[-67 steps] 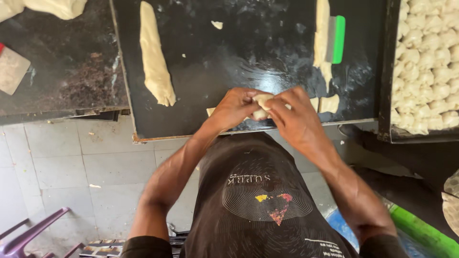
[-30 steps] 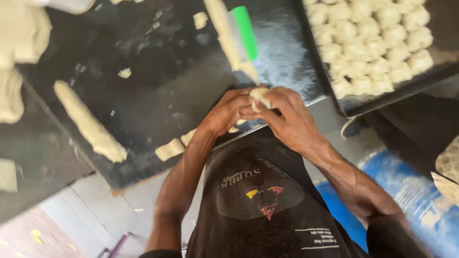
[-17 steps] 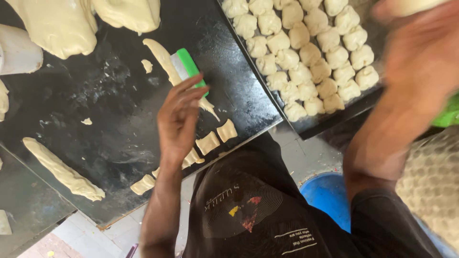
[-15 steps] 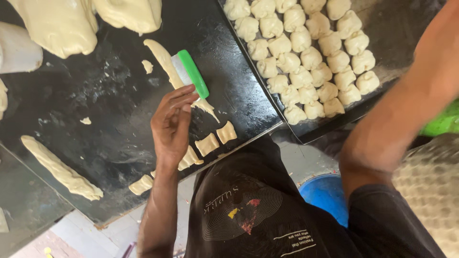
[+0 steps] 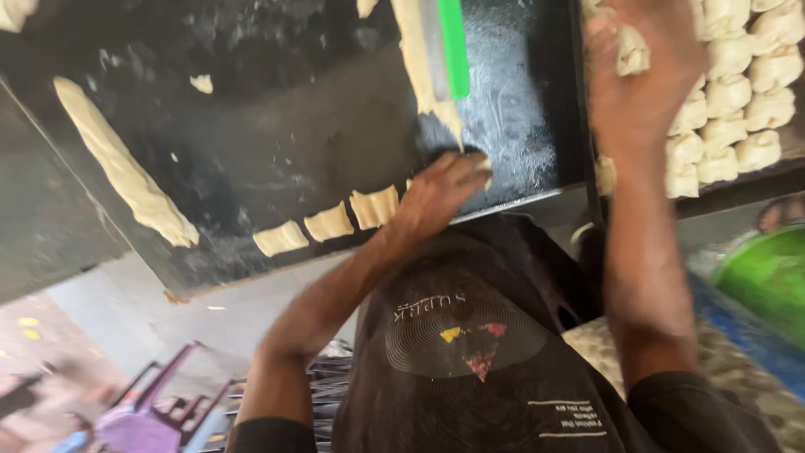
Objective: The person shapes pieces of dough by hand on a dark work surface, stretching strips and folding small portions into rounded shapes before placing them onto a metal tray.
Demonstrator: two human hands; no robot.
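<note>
At the desk [image 5: 277,126] edge, left hand [image 5: 440,195] curls on a cut piece; pinch it cleanly. Right hand [image 5: 641,71] cups a dough ball [image 5: 631,50] over the tray [image 5: 738,180]; set it snug in its row.

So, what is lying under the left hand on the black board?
The left hand rests at the end of a row of cut dough pieces; a pale bit shows by its fingers. Anything under the palm is covered.

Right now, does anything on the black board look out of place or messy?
Mostly no. A few small dough scraps lie loose on the black board, apart from the neat row of cut pieces near its front edge. The left hand rests at the end of that row; the right hand holds a dough piece over the tray.
</note>
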